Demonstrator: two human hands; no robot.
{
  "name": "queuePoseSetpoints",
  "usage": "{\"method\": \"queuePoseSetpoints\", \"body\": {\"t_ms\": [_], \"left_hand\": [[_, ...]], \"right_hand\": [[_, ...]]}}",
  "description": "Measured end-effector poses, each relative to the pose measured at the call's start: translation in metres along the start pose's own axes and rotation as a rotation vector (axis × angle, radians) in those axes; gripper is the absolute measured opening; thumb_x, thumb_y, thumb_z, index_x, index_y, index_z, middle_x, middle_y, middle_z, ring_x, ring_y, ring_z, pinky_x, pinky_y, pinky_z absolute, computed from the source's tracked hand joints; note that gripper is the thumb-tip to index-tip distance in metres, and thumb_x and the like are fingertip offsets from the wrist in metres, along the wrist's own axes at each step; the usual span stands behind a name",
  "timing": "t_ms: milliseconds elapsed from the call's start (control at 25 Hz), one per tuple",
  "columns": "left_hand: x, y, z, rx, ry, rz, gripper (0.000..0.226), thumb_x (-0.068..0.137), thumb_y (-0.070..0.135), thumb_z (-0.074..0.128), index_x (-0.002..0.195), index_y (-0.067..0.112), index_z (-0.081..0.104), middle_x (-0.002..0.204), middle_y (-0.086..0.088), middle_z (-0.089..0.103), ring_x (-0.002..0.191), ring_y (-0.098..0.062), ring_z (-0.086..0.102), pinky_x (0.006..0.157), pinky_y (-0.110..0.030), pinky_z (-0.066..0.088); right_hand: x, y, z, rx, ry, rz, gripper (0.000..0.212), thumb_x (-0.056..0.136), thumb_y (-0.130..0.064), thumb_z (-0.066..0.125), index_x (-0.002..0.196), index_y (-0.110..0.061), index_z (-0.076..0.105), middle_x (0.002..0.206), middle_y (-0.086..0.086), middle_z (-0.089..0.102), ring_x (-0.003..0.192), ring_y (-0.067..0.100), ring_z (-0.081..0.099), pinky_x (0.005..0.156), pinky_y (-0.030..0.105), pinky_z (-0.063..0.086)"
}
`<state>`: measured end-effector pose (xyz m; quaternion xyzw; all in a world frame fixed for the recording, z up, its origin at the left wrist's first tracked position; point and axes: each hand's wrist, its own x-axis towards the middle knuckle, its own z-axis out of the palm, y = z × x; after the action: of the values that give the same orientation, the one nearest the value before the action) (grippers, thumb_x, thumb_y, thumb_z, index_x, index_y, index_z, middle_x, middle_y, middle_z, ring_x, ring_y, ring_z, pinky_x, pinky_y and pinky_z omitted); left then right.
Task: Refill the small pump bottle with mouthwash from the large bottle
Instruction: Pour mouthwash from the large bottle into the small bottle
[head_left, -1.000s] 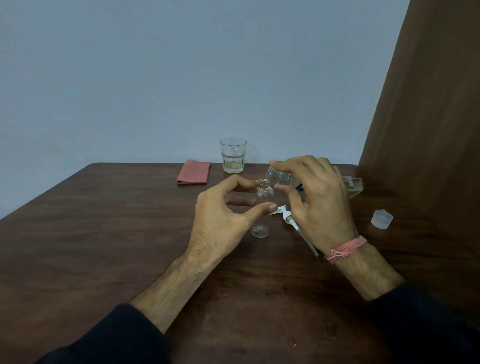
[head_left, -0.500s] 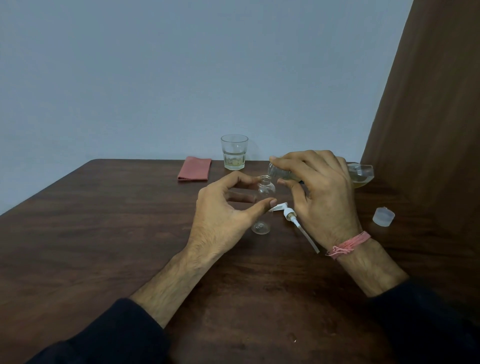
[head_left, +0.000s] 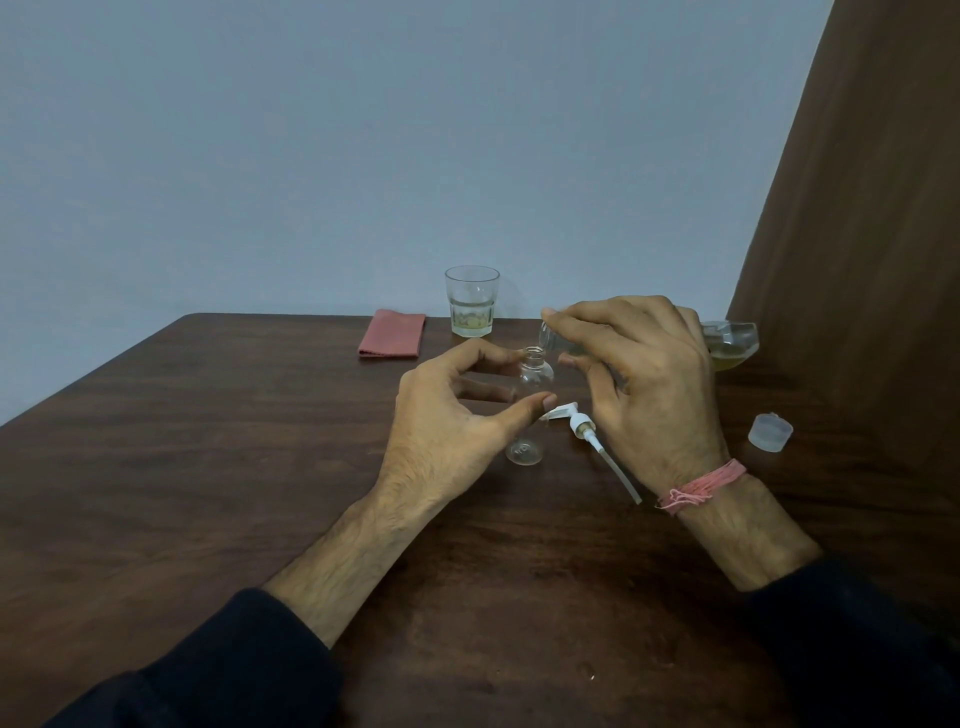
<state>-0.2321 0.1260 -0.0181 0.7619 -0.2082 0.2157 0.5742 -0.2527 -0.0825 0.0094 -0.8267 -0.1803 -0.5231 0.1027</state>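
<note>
The small clear bottle (head_left: 531, 384) stands upright on the dark wooden table (head_left: 208, 467), its neck uncovered and nothing visible inside. My left hand (head_left: 447, 431) curls around it, thumb in front and fingers behind. My right hand (head_left: 644, 384) grips the large clear bottle (head_left: 730, 345), tipped almost flat, its mouth just above and to the right of the small neck. Yellowish liquid sits in the large bottle's raised base end. The white pump head with its dip tube (head_left: 592, 441) lies on the table between my hands.
A translucent cap (head_left: 770, 432) rests on the table to the right. At the back stand a glass (head_left: 471, 301) holding a little yellowish liquid and a folded pink cloth (head_left: 392, 333). A brown panel (head_left: 857, 260) rises at the right.
My right hand has lifted and tipped the large bottle further, its base end rising to the right. My left hand stays on the small bottle.
</note>
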Motion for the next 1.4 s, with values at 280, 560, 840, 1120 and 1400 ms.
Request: {"method": "queuePoseSetpoints", "body": {"t_ms": [280, 560, 840, 1120, 1400], "left_hand": [[-0.0001, -0.0015, 0.0008, 0.002, 0.003, -0.015, 0.042, 0.076, 0.047, 0.105, 0.111, 0.04, 0.082, 0.115, 0.023, 0.083, 0.091, -0.001, 0.084, 0.082, -0.035, 0.072], [0.0009, -0.0013, 0.0004, 0.018, -0.001, -0.006, 0.043, 0.077, 0.048, 0.104, 0.113, 0.04, 0.082, 0.115, 0.024, 0.083, 0.091, 0.002, 0.083, 0.081, -0.026, 0.069], [0.0016, -0.0005, -0.0008, 0.014, -0.014, -0.004, 0.043, 0.077, 0.048, 0.104, 0.112, 0.042, 0.082, 0.115, 0.03, 0.081, 0.091, 0.003, 0.083, 0.076, -0.017, 0.066], [0.002, 0.0012, -0.0026, 0.012, -0.021, 0.005, 0.041, 0.077, 0.048, 0.104, 0.109, 0.047, 0.079, 0.118, 0.035, 0.078, 0.091, 0.004, 0.082, 0.076, -0.016, 0.066], [0.0016, -0.0002, -0.0014, 0.008, -0.013, -0.017, 0.042, 0.076, 0.048, 0.105, 0.111, 0.041, 0.082, 0.114, 0.025, 0.083, 0.091, 0.001, 0.084, 0.082, -0.032, 0.071]], "right_hand": [[0.0007, 0.0, -0.0016, 0.009, 0.017, -0.019, 0.045, 0.092, -0.005, 0.085, 0.134, -0.02, 0.079, 0.125, -0.006, 0.08, 0.112, 0.028, 0.069, 0.099, 0.038, 0.042], [0.0023, 0.0002, -0.0029, 0.001, 0.023, -0.032, 0.045, 0.092, -0.004, 0.085, 0.133, -0.02, 0.08, 0.125, -0.006, 0.081, 0.112, 0.029, 0.07, 0.099, 0.038, 0.043], [0.0023, -0.0005, -0.0025, -0.008, 0.031, -0.048, 0.045, 0.091, -0.001, 0.084, 0.132, -0.019, 0.081, 0.124, -0.006, 0.081, 0.112, 0.03, 0.07, 0.097, 0.041, 0.045], [0.0033, 0.0008, -0.0014, -0.021, 0.04, -0.063, 0.048, 0.089, 0.0, 0.087, 0.132, -0.021, 0.081, 0.124, -0.008, 0.081, 0.112, 0.028, 0.07, 0.099, 0.038, 0.043], [0.0036, 0.0019, -0.0006, -0.026, 0.051, -0.072, 0.048, 0.088, 0.0, 0.088, 0.131, -0.02, 0.081, 0.124, -0.007, 0.081, 0.112, 0.028, 0.07, 0.099, 0.04, 0.045]]}}
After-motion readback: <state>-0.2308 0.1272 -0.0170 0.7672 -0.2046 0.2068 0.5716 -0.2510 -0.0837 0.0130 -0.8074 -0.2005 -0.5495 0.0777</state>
